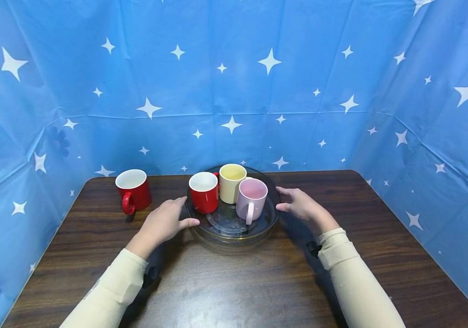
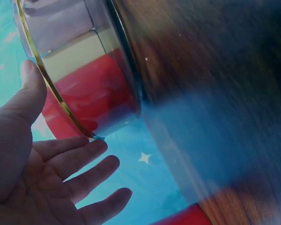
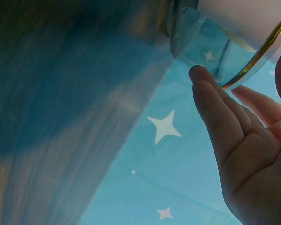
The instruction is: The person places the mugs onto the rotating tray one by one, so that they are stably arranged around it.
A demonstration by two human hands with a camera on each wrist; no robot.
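Observation:
A round clear tray [image 1: 230,237] with a gold rim stands on the table and holds a red mug [image 1: 204,198], a yellow mug [image 1: 230,189] and a pink mug [image 1: 247,200]. At its left side is my left hand [image 1: 166,221], thumb and fingers spread by the gold rim [image 2: 61,101]. My right hand [image 1: 301,204] is at the opposite side, its fingers extended close to the tray wall [image 3: 196,42]. Neither hand curls round the tray; whether the fingertips touch it is hard to tell.
Another red mug [image 1: 139,193] with a white inside stands on the table left of my left hand. The dark wooden table [image 1: 226,291] ends at a blue curtain [image 1: 242,86] with white stars, which hangs behind it and along both sides.

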